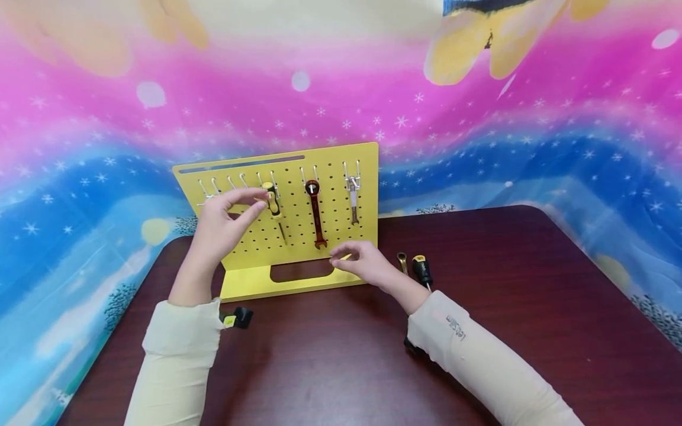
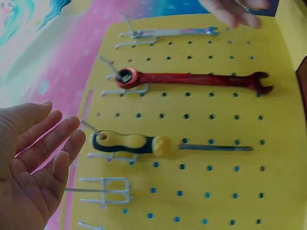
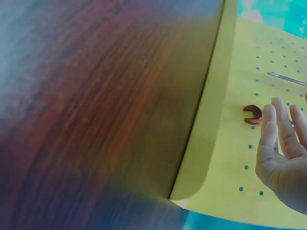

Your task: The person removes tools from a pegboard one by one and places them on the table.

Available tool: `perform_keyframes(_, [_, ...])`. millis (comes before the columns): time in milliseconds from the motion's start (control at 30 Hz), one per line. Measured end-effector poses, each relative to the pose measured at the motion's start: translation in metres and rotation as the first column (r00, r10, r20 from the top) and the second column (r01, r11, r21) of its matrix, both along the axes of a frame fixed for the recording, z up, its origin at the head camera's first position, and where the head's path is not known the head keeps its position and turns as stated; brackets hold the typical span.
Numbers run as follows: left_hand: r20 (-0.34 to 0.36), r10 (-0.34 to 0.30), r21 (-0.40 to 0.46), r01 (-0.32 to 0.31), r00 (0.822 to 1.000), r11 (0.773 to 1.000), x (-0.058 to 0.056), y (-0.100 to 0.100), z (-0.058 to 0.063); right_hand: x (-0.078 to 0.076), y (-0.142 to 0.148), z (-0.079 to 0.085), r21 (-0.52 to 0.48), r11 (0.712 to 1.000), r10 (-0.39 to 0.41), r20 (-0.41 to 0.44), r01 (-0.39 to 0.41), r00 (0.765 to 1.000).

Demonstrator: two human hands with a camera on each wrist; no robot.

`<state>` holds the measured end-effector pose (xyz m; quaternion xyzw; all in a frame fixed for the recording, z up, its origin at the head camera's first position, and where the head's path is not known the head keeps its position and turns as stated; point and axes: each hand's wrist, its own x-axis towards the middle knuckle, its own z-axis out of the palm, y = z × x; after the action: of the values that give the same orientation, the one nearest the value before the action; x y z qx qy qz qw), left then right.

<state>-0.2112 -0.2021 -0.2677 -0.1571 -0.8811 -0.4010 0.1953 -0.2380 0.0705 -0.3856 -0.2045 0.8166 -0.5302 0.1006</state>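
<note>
A yellow-and-black screwdriver [image 1: 273, 202] hangs shaft-down from a hook on the yellow pegboard [image 1: 341, 228]. Just left of its handle is my left hand [image 1: 226, 222], thumb and fingers apart; the left wrist view shows nothing between the fingers [image 2: 45, 139]. A red ratchet wrench [image 1: 315, 216] hangs right of the screwdriver, and a smaller silver wrench [image 1: 354, 204] hangs nearest the board's right edge. Low in front of the board, right of the red wrench's bottom end, my right hand [image 1: 364, 263] holds nothing, its fingers loosely bent.
White hooks [image 1: 214, 184] line the board's upper left. On the dark table [image 1: 511, 296] right of the board lie a gold-coloured wrench [image 1: 402, 261] and another screwdriver [image 1: 422, 269]. A black-and-yellow item [image 1: 242, 318] sits beside the left sleeve; a dark object [image 1: 412, 347] is partly hidden by the right sleeve.
</note>
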Motion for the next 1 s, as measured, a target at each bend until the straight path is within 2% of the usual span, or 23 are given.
perform_keyframes(200, [-0.055,0.002,0.022,-0.001,0.998,1.000,-0.006,-0.006,0.015,-0.008,-0.016,0.000,0.005,1.000,-0.007,0.009,0.007,1.000])
perform_keyframes(367, [-0.042,0.043,0.016,-0.043,0.998,0.999,-0.015,-0.008,0.021,-0.014,-0.030,-0.001,-0.003,1.000,0.011,0.015,-0.011,1.000])
perform_keyframes(500, [0.012,0.066,0.003,-0.066,0.998,0.998,-0.022,-0.008,0.022,-0.019,-0.041,-0.002,-0.006,0.999,0.035,-0.006,-0.035,0.999])
perform_keyframes(633, [0.058,0.049,-0.015,-0.048,0.997,0.999,-0.029,-0.007,0.020,-0.025,-0.052,-0.004,-0.014,0.999,0.039,-0.028,-0.039,0.999])
perform_keyframes(833, [0.067,0.019,-0.038,-0.016,0.998,0.999,-0.039,-0.006,0.016,-0.030,-0.064,-0.007,-0.048,0.999,0.016,-0.008,-0.016,1.000])
perform_keyframes(1000, [0.087,0.002,-0.032,0.001,0.996,1.000,-0.042,-0.008,0.013,-0.033,-0.073,-0.011,-0.079,0.997,0.015,0.005,-0.014,1.000])
